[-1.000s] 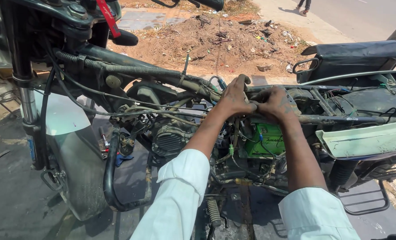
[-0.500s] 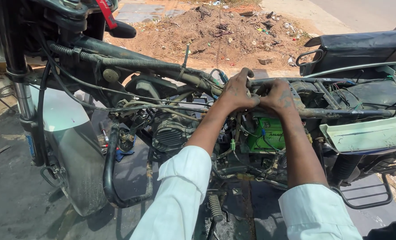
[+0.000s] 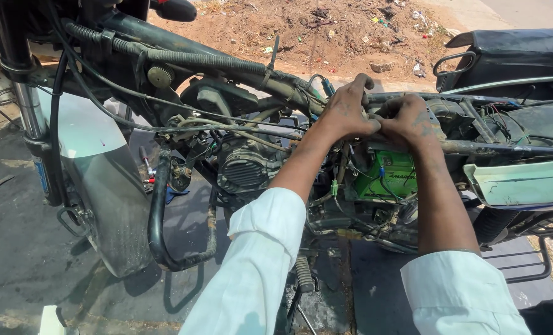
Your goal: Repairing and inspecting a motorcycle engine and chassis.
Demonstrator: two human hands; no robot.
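A: Hands?
B: Left hand [image 3: 348,111] and right hand [image 3: 410,121] met on the frame tube [image 3: 506,147] mid-bike, fingers curled shut around a small part, too hidden to identify.
A: Labels?
B: Green rectangular battery [image 3: 391,180] with dark lettering sat just below, near wires [image 3: 345,180].

Grimy motorcycle frame tube [image 3: 506,147], horizontal, above green battery [image 3: 388,180]
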